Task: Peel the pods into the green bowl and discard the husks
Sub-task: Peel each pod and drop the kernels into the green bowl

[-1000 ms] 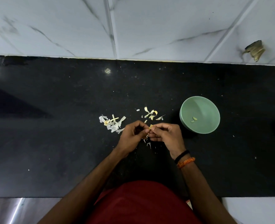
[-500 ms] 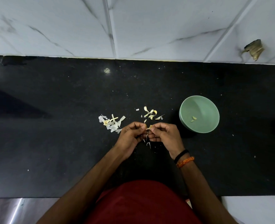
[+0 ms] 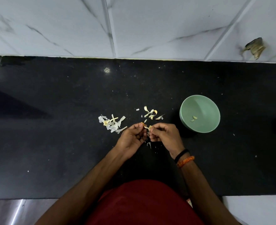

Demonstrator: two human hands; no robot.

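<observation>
1. The black bench [image 3: 52,143] runs the full width of the view, with white marble-patterned tiles [image 3: 150,26] along its far edge.
2. The green bowl [image 3: 199,113] stands right of the bench's middle, about midway between the far and near edges. Two small peeled pieces [image 3: 193,118] lie inside it.
3. The left hand [image 3: 132,135] and right hand [image 3: 165,135] meet near the middle of the bench, left of the bowl. The fingers of both are curled, and their fingertips pinch a small pale pod [image 3: 147,127] between them.
4. A heap of white husks [image 3: 112,124] lies on the bench just beside the left hand, on its far left side.
5. A smaller scatter of yellowish husks [image 3: 151,113] lies just beyond the hands, between them and the far edge.
6. Tiny flakes [image 3: 149,144] lie on the bench under the hands.
</observation>
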